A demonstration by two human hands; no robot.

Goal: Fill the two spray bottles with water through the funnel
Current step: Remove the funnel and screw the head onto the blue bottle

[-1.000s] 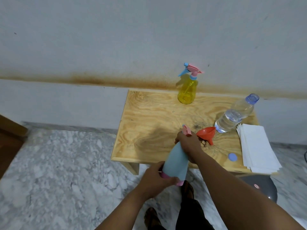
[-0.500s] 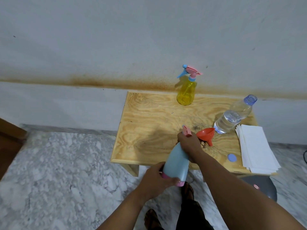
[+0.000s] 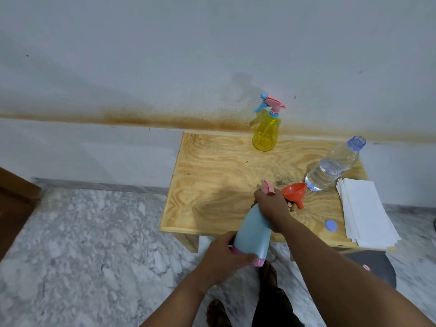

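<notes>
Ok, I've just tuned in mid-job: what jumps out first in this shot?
The blue bottle held tilted over the table's near edge: left hand grips its base, right hand wraps its neck under the pink sprayer. Next, the yellow bottle upright at the back by the wall, and the orange funnel lying beside the uncapped water bottle at right.

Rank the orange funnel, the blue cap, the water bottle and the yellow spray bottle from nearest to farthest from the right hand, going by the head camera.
From the right hand:
1. Orange funnel, lying on its side just to the right.
2. Blue cap, near the table's front edge, to the right.
3. Water bottle, open, standing behind the funnel on the right.
4. Yellow spray bottle, at the table's back edge by the wall.
</notes>
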